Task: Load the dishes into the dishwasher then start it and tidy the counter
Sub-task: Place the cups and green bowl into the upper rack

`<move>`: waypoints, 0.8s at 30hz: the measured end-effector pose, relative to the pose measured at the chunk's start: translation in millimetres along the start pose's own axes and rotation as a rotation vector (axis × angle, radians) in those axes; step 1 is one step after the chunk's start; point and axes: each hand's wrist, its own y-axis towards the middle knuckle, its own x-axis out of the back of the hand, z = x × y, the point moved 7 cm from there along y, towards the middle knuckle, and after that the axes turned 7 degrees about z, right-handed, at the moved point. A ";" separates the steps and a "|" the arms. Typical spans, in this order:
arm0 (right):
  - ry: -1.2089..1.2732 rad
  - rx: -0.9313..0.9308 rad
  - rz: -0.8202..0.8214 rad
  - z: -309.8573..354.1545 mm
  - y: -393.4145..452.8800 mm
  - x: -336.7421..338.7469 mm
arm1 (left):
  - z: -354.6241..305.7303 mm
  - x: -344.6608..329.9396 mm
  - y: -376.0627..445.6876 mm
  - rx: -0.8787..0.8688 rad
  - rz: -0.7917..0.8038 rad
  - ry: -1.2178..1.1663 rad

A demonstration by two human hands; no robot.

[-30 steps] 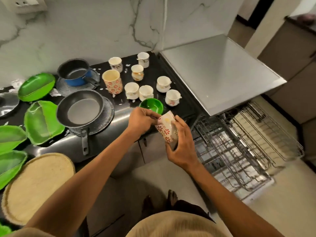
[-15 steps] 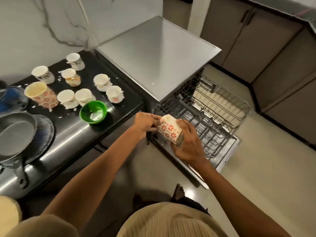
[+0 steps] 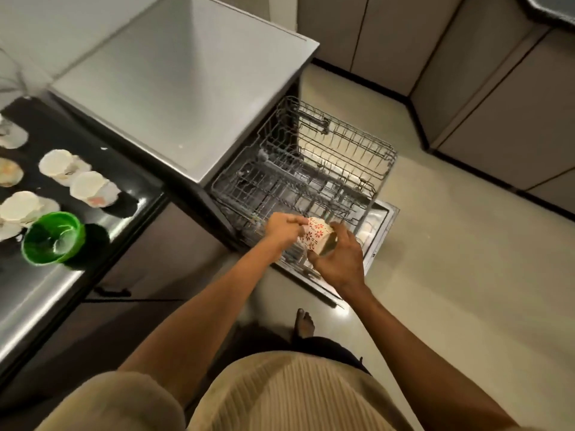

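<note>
We see a flower-patterned cup (image 3: pixel 315 236) held tilted on its side over the pulled-out wire rack (image 3: pixel 314 178) of the dishwasher (image 3: pixel 183 88), its mouth turned toward the right hand (image 3: pixel 339 259). Both hands curl around it (the left hand (image 3: pixel 281 230) at its base). Smooth white cups (image 3: pixel 90 188) and a glossy green bowl (image 3: pixel 53 237) sit on the black counter (image 3: pixel 130 197) to the left.

Both hands carried the floral mug (image 3: pixel 315 235) away from the table (image 3: pixel 46 275) at the frame's left and out over the pulled-out dishwasher rack (image 3: pixel 311 178) at centre. The mug tipped further, its mouth turning toward the right hand (image 3: pixel 340 259), while the left hand (image 3: pixel 281 228) pinched its base end.
</note>
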 end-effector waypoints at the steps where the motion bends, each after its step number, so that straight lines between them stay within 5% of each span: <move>1: 0.024 -0.058 0.015 -9.2 3.5 -0.4 | -0.1 -9.8 3.1 0.013 0.032 0.026; 9: 0.116 -0.334 0.006 -54.7 29.7 -8.7 | 13.8 -44.7 43.4 0.025 0.242 0.388; 24: 0.012 -0.568 0.066 -73.2 110.6 -29.0 | 51.8 -54.8 102.5 0.055 0.603 1.122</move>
